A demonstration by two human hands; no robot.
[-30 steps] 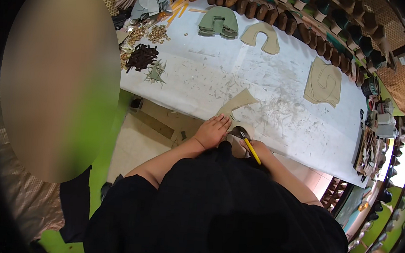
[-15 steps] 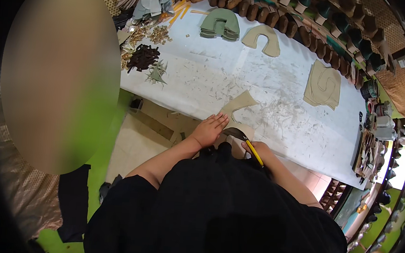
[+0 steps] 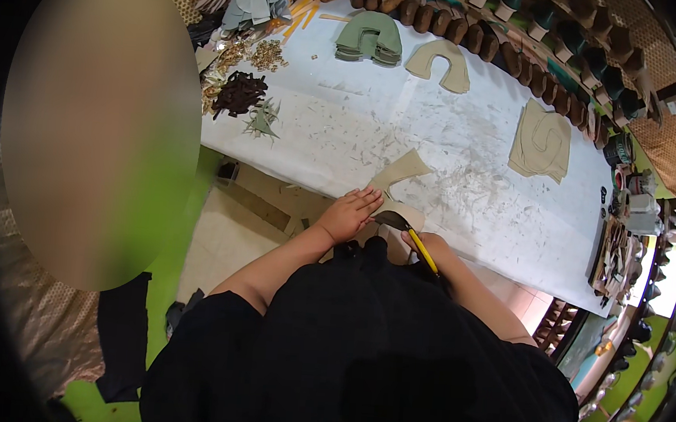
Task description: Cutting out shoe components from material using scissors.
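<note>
A curved beige piece of sheet material (image 3: pixel 404 167) lies at the table's near edge. My left hand (image 3: pixel 352 213) rests flat on its near left part, fingers stretched out side by side. Just to the right, my right hand (image 3: pixel 427 249) is closed round a yellow-handled knife (image 3: pixel 422 250). Its dark, curved blade (image 3: pixel 391 219) points left toward my left fingers, close against the near part of the beige piece. My right fingertips are partly hidden behind the handle.
Stacked green U-shaped pieces (image 3: pixel 368 39), a beige U-shaped piece (image 3: pixel 440 64) and further beige pieces (image 3: pixel 541 143) lie across the white table (image 3: pixel 311 150). Dark strips (image 3: pixel 239 94) and small metal fittings (image 3: pixel 269 56) are heaped at left. Brown shoe lasts (image 3: pixel 475 39) line the back.
The knife has shifted very slightly, its handle a little lower and to the left. My left hand stays pressed on the beige piece.
</note>
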